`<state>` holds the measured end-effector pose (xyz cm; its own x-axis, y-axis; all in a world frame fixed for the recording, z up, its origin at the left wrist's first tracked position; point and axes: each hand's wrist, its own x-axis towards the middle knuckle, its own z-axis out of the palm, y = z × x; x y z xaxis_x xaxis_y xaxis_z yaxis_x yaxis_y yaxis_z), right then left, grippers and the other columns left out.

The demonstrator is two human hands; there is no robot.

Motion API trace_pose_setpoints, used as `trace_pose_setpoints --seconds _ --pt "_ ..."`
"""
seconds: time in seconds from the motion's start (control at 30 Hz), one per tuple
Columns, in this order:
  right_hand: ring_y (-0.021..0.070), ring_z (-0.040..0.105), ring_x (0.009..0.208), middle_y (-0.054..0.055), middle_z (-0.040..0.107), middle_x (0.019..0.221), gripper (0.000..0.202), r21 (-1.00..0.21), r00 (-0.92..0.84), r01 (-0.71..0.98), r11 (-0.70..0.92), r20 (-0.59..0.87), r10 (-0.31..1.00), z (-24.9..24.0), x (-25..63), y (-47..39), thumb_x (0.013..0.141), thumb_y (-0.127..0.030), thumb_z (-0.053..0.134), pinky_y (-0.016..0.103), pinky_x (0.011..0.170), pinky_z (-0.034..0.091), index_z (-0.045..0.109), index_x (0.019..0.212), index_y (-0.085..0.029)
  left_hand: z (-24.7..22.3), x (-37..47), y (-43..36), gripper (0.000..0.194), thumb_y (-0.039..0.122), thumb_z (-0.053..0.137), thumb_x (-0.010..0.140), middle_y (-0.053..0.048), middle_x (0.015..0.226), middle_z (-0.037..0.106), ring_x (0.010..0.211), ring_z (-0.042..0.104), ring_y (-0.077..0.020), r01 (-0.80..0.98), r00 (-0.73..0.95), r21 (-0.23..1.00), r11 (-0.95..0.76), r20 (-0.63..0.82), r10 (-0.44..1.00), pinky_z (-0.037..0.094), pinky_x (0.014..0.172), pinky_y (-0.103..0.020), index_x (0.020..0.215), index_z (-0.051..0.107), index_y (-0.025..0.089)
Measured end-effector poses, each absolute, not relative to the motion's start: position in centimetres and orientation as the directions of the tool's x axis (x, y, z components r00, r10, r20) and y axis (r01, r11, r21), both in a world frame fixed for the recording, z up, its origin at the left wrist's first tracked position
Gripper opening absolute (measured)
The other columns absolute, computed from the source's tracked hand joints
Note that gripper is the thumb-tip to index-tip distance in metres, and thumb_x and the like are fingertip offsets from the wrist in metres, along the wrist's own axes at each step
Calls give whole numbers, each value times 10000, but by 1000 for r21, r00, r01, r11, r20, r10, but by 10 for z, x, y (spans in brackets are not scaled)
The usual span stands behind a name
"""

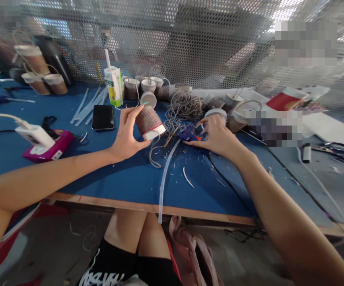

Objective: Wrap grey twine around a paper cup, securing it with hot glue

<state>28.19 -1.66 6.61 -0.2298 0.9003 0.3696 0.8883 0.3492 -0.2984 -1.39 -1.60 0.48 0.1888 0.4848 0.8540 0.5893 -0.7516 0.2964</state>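
My left hand (pixel 127 137) grips a paper cup (pixel 148 121) tipped on its side, thumb at one end and fingers at the other. Brown twine is wound round the cup, with a red line near its white end. A loose tail of twine (pixel 154 161) hangs from it to the table. My right hand (pixel 216 133) is over a blue glue gun (pixel 186 132) with an orange trigger, its thumb and fingers apart. A clear glue stick (pixel 165 178) runs from the gun past the table's front edge. The hand partly hides the gun.
Behind my hands lie a heap of grey-brown twine (pixel 186 104) and several wrapped cups (pixel 148 85). A drink carton (pixel 113 85), black phone (pixel 103 117) and purple power strip (pixel 49 145) stand left. Pliers (pixel 339 147) lie right. A black cord (pixel 228 180) crosses the blue table (pixel 124 178).
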Motion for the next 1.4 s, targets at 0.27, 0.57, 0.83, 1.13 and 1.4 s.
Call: trace_pose_setpoints --seconds 0.27,0.57,0.83,1.13,1.4 --pt "220 632 989 96 679 1037 319 -941 -321 99 323 277 906 62 237 -47 777 -493 651 392 887 491 529 846 -206 3 -15 -15 915 692 689 691 -107 1292 392 1243 442 -305 549 152 377 -746 832 533 458 1043 -486 1415 299 291" --pt "208 666 878 15 665 778 405 -981 -658 -187 -55 83 748 51 208 -62 720 -601 638 462 973 471 467 697 -234 3 -15 -16 910 684 682 701 -110 1283 403 1245 449 -303 544 171 358 -759 838 518 449 1060 -487 1419 303 273" --pt "107 446 550 -40 364 583 299 -963 -401 -270 -27 87 912 69 218 -59 739 -348 636 340 726 563 399 607 -222 9 -16 -21 852 630 681 722 -114 1280 422 1240 450 -287 462 319 338 -820 799 509 474 1040 -466 1408 329 269" --pt "226 603 987 48 640 961 243 -827 90 332 453 506 858 40 231 -41 781 -426 635 435 904 492 478 808 -242 9 -18 -19 807 571 678 733 -108 1256 416 1195 462 -271 404 354 358 -841 787 505 487 1004 -456 1399 344 259" --pt "252 589 927 67 716 955 279 -830 -416 109 547 461 783 56 217 -73 881 -412 466 494 962 388 474 667 -233 10 -14 -20 805 468 757 692 -107 1225 460 1203 479 -282 450 348 289 -845 815 464 477 1025 -479 1365 394 219"
